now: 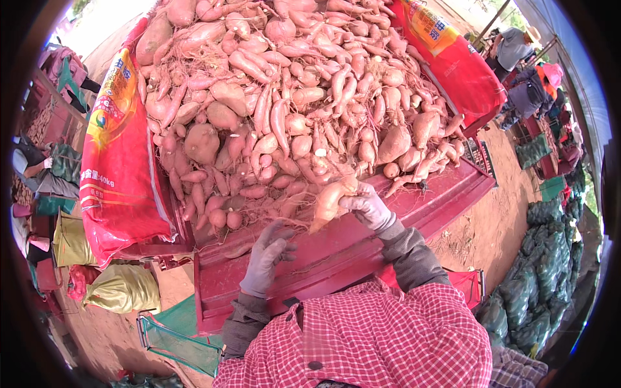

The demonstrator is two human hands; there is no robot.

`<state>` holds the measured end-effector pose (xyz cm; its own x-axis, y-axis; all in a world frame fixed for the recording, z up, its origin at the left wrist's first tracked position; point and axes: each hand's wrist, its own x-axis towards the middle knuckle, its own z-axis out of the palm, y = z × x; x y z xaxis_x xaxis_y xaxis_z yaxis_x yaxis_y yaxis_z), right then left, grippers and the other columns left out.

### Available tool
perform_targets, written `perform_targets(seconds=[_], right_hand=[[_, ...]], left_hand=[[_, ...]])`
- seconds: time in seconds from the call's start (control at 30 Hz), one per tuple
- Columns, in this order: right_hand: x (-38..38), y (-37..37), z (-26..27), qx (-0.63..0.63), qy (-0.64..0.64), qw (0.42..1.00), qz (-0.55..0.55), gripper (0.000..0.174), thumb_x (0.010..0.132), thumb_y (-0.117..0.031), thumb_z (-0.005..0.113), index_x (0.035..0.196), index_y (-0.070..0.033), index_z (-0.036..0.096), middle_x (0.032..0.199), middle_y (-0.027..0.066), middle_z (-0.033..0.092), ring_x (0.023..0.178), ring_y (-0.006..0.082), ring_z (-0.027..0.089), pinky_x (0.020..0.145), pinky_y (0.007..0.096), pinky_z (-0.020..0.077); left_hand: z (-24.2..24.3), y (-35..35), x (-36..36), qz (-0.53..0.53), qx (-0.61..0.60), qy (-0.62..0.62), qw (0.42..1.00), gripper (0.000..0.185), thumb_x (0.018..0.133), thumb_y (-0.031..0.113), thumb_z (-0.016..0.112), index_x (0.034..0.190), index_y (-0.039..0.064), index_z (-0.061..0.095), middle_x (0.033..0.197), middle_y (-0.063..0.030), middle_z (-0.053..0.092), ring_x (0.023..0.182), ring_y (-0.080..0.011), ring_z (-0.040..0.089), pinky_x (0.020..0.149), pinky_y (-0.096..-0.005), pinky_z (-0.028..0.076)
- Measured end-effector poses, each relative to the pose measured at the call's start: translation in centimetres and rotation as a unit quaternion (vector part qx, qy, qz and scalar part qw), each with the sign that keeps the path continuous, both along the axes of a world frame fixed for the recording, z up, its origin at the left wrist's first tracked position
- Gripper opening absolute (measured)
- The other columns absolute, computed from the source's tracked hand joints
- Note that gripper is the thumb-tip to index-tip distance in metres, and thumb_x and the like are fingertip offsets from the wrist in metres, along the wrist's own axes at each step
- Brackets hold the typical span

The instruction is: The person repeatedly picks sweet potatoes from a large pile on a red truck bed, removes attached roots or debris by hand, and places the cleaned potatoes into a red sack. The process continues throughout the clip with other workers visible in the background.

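My right hand (367, 206), in a pale glove, grips a curved, light-coloured sweet potato (328, 202) by its upper right side. The root is tilted over the front edge of a big heap of sweet potatoes (291, 97) with thin, tangled roots. To the left of it, my left hand (268, 254), also gloved, is raised with its fingers apart and nothing in them. Both hands are over the lowered red metal tailboard (335, 252) of the vehicle bed that bears the heap.
Red printed sacks (121, 160) line the bed's sides. A green mesh bag on a metal frame (182, 339) stands at lower left, near a full yellow sack (123, 288). Filled green mesh bags (533, 281) are piled at right. Several people work on both sides.
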<state>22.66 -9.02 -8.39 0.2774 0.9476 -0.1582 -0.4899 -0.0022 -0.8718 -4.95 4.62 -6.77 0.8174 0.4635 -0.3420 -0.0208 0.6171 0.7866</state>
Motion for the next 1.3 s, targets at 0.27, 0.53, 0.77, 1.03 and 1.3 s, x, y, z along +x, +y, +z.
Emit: perform_targets(seconds=[0.27,0.53,0.77,1.03,1.3], right_hand=[[-8.0,-4.7,6.6,-0.096,-0.606,0.788,0.049,0.051,0.072,-0.027,0.08,0.115,-0.007,0.065,0.117,0.0252,0.061,0.109,0.0434,0.059,0.094,0.0468,0.0479],[-2.3,-18.0,10.9,0.116,-0.12,0.921,-0.351,0.056,0.085,-0.024,0.071,0.126,0.01,0.055,0.126,0.0178,0.062,0.112,0.0227,0.061,0.101,0.0355,0.0452],[0.1,-42.4,3.5,-0.129,-0.2,0.641,-0.73,0.023,0.091,-0.014,0.068,0.107,0.002,0.066,0.099,0.0053,0.066,0.092,0.0144,0.062,0.082,0.0294,0.0497],[0.1,-52.7,-7.1,-0.598,-0.284,0.497,-0.561,0.028,0.087,-0.022,0.074,0.101,0.002,0.07,0.068,0.0009,0.059,0.054,0.0079,0.048,0.049,0.0266,0.0402],[5.6,-8.7,4.9,-0.223,-0.457,0.824,-0.25,0.041,0.092,-0.029,0.068,0.117,0.003,0.063,0.094,0.0112,0.069,0.085,0.0172,0.066,0.075,0.0293,0.0547]], left_hand=[[0.1,-5.7,3.0,-0.205,0.064,-0.023,0.976,0.063,0.083,0.005,0.073,0.139,0.001,0.045,0.125,-0.0059,0.059,0.11,-0.0136,0.056,0.095,-0.0289,0.047],[-0.2,-4.3,1.1,-0.116,0.045,0.042,0.991,0.056,0.092,0.024,0.063,0.138,-0.003,0.044,0.108,-0.0151,0.065,0.082,-0.0153,0.063,0.069,-0.0271,0.052],[-0.3,-3.7,1.2,-0.017,0.026,0.055,0.998,0.057,0.092,0.031,0.062,0.135,-0.004,0.047,0.108,-0.0146,0.065,0.083,-0.0159,0.062,0.07,-0.0298,0.053],[-1.1,-2.5,1.6,0.062,0.037,0.087,0.994,0.046,0.093,0.025,0.063,0.129,-0.003,0.053,0.105,-0.0134,0.066,0.084,-0.0156,0.064,0.07,-0.0305,0.054],[-5.0,3.5,6.3,0.036,0.463,0.247,0.851,0.045,0.09,0.025,0.064,0.128,0.002,0.056,0.117,-0.0134,0.065,0.098,-0.0253,0.064,0.082,-0.0365,0.052]])
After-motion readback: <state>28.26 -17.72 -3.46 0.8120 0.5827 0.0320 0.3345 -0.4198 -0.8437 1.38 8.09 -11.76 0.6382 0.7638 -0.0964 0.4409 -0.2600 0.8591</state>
